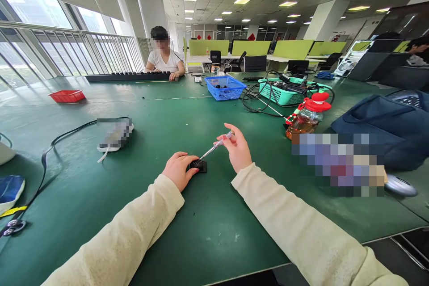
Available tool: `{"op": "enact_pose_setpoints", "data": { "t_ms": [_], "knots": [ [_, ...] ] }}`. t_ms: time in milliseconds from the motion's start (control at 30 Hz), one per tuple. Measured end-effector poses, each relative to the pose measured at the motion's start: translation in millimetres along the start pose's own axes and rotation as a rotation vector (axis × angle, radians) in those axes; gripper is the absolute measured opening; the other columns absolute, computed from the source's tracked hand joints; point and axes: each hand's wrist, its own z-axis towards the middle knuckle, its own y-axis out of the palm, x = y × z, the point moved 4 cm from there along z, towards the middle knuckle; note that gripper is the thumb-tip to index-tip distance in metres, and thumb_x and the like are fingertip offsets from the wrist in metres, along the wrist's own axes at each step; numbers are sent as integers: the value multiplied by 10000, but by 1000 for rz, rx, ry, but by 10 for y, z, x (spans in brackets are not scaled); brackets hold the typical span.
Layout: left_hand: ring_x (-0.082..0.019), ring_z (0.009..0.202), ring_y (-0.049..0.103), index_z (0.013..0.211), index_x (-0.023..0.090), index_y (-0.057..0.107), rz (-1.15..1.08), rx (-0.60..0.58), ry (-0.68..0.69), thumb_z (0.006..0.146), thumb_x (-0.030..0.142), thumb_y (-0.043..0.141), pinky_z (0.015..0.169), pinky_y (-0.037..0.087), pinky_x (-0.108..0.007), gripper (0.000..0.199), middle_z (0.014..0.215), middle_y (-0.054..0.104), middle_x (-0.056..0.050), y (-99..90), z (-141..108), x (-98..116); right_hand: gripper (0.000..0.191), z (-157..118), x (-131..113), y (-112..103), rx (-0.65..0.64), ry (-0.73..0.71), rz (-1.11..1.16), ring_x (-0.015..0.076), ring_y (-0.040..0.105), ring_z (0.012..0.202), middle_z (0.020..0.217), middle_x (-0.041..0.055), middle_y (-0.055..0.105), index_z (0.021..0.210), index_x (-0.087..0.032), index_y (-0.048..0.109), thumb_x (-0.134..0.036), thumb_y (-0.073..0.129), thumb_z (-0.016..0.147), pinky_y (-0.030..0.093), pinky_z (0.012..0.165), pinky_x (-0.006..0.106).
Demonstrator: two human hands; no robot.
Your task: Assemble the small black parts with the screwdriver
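Observation:
On the green tabletop [214, 214], a small black part [201, 166] lies flat under the fingers of my left hand [180, 170]. The thumb and fingers grip it along its left side, and its exact kind is too small to tell. My right hand [237, 149] pinches the handle of a screwdriver [217, 145], which has a clear handle and a thin metal shaft. The shaft slants down to the left, its tip at the black part's upper edge, close to my left fingertips. Whether the tip sits in a screw cannot be made out.
Ahead stand a blue basket [225, 88] and a green basket [284, 94] with tangled black cables. A red-lidded bottle [306, 116] and a dark blue bag [385, 125] are at right. A red tray [67, 96] lies far left; across the table sits a person [164, 56].

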Motion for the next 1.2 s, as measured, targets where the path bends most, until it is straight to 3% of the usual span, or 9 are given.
{"op": "enact_pose_setpoints", "data": {
  "t_ms": [167,300,533,900,1200],
  "knots": [
    [-297,1227,492,1142,217,660,9,-11,-3,850,313,547,1072,403,-482,328,1129,708,-69,2,-3,0,526,4,-3,0,51,39,32,169,674,709,733,-40,638,1163,-246,509,-388,734,710,563,810,404],
    [-302,1245,474,1153,206,655,3,-18,-20,848,315,552,1077,396,-482,340,1135,705,-77,8,-7,-9,500,-1,-4,2,57,35,61,179,682,726,699,-53,627,1075,-248,499,-381,765,674,555,820,405],
    [-298,1218,498,1115,236,665,-18,33,0,831,326,565,1062,412,-490,314,1094,714,-66,18,-4,-33,431,-39,43,47,-18,2,73,186,704,771,837,-5,692,1117,-253,447,-421,666,786,501,932,468],
    [-313,1230,482,1131,234,663,-10,10,-5,841,338,544,1059,408,-501,331,1097,715,-66,7,-15,-15,335,-98,-60,32,0,-123,30,172,678,764,885,-4,637,1162,-256,433,-339,565,866,506,880,447],
    [-304,1235,478,1131,228,660,-32,-2,-20,837,321,560,1069,399,-491,324,1107,715,-66,5,-14,-2,340,-99,-82,66,-115,-166,-28,167,671,786,961,11,616,1212,-273,432,-328,521,889,500,874,432]
  ]
}}
